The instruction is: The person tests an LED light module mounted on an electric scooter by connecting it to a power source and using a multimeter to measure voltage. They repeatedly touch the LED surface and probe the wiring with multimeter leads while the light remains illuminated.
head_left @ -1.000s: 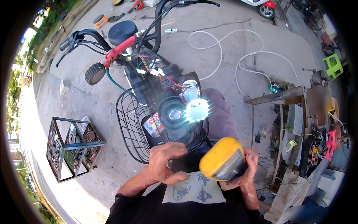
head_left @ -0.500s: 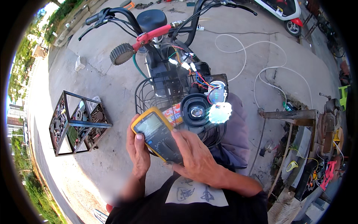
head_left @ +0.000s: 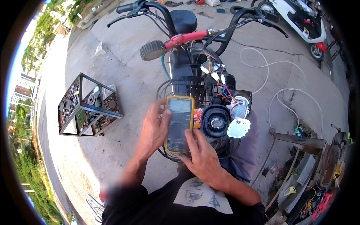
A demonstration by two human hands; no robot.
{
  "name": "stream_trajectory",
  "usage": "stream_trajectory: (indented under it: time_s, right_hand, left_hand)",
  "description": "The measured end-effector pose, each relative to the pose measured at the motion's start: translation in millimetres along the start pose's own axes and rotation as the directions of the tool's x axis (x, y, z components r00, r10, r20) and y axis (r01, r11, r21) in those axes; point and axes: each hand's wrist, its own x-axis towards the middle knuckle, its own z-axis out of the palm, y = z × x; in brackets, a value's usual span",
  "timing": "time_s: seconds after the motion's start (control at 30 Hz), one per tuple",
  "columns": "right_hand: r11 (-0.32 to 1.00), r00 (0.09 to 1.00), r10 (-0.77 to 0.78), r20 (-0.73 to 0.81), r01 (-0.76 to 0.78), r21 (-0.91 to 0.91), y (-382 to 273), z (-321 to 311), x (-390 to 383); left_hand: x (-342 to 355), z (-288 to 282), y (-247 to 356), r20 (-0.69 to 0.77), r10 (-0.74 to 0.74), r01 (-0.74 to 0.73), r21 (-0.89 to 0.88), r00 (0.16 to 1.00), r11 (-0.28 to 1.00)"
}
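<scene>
My left hand [head_left: 153, 127] grips the left side of a yellow-and-black multimeter [head_left: 174, 108], its face turned up to me. My right hand [head_left: 202, 157] holds the meter's lower right edge, fingers on it. The meter lies over the black wire basket [head_left: 168, 83] at the front of an electric bike. To its right sit an orange packet [head_left: 198, 115], a round black lamp housing [head_left: 212, 120] and a brightly lit white board [head_left: 238, 127]. A grey component [head_left: 238, 106] with coloured wires and white connectors [head_left: 214, 76] lies above them.
Above are the handlebar [head_left: 163, 11], seat [head_left: 182, 19] and a red tool with a knurled tyre-like head [head_left: 152, 50]. A metal crate of parts [head_left: 78, 108] stands left. A white scooter [head_left: 300, 20], pale hose [head_left: 267, 71] and cluttered bench [head_left: 294, 138] are on the right.
The multimeter went from my right hand alone into both hands, turned face up, then moved rightward and more upright over the basket. The bike and surroundings have shifted right in the view.
</scene>
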Motion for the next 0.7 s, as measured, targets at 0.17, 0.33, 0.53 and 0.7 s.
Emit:
stream_trajectory:
  time_s: [0.17, 0.33, 0.53, 0.7]
  right_hand:
    - [1.0, 0.999, 0.013, -0.031, -0.013, -0.014, 0, 3, 1]
    - [1.0, 1.0, 0.011, -0.019, -0.012, -0.015, 0, -2, 6]
    - [1.0, 0.999, -0.001, -0.049, 0.0, -0.02, 6, -3, 4]
    - [1.0, 0.997, -0.022, -0.07, 0.02, -0.023, 11, -1, 2]
  left_hand:
    - [-14, 1, 8, 0.032, 0.09, -0.091, 0.03, 0.995, 0.995]
    - [-20, -2, 3, -0.036, 0.435, -0.377, 0.438, 0.9, 0.816]
    - [-31, -5, 18, -0.022, 0.373, -0.34, 0.364, 0.928, 0.867]
    - [-35, 4, 17, 0.018, 0.378, -0.362, 0.339, 0.926, 0.869]
